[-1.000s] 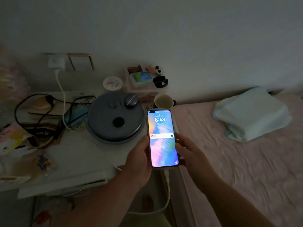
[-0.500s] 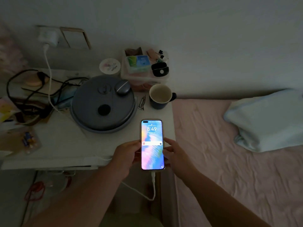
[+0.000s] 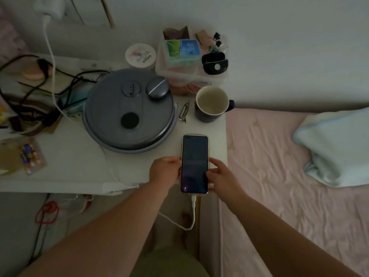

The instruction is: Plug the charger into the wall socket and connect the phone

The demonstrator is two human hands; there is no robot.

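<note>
The phone [image 3: 194, 156] lies flat near the right front corner of the white bedside table [image 3: 69, 156], its screen dark. My left hand [image 3: 165, 169] grips its left edge and my right hand [image 3: 220, 176] its right edge. A white cable [image 3: 191, 214] is plugged into the phone's bottom end, loops below the table edge and runs back across the table. The white charger [image 3: 51, 6] sits in the wall socket at the top left, with the cable [image 3: 50, 62] hanging down from it.
A round grey lidded pot [image 3: 129, 110] stands just left of the phone, a dark mug [image 3: 211, 103] behind it. Hair clips [image 3: 184, 113], a clear box of small items [image 3: 189, 60], a round tub [image 3: 140, 54] and tangled black cords [image 3: 40, 90] crowd the table. A pink bed [image 3: 289, 186] lies right.
Both hands have lowered the phone onto the table by its front right corner. Its lit lock screen has gone dark. The view has tilted further downward.
</note>
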